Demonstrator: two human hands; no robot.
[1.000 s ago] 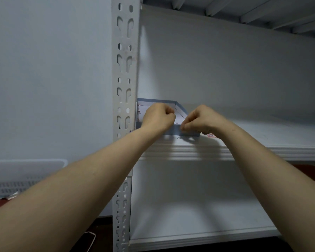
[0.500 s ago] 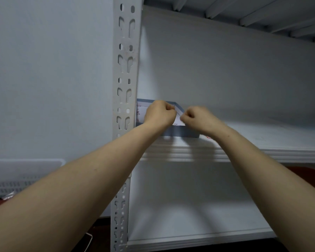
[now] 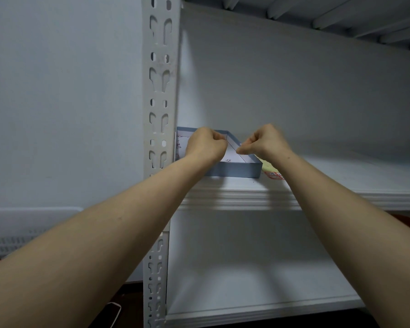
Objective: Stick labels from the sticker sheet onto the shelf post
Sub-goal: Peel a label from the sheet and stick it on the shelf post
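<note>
Beside upright shelf post [image 3: 160, 91], left hand [image 3: 205, 145], right hand [image 3: 265, 143] curled over tray [image 3: 234, 170] (grasp unclear).

On your shelf [image 3: 341, 183] the box [image 3: 234, 170] sits just right of the post [image 3: 160, 91]. Your left hand [image 3: 205, 145] and right hand [image 3: 264, 142] hang over it. The sheet [image 3: 273, 174] lies right of the box.

No legible text is showing anywhere. Red print is showing on the labels [image 3: 273, 175] lying on the shelf [image 3: 341, 181], too blurred to read.
</note>
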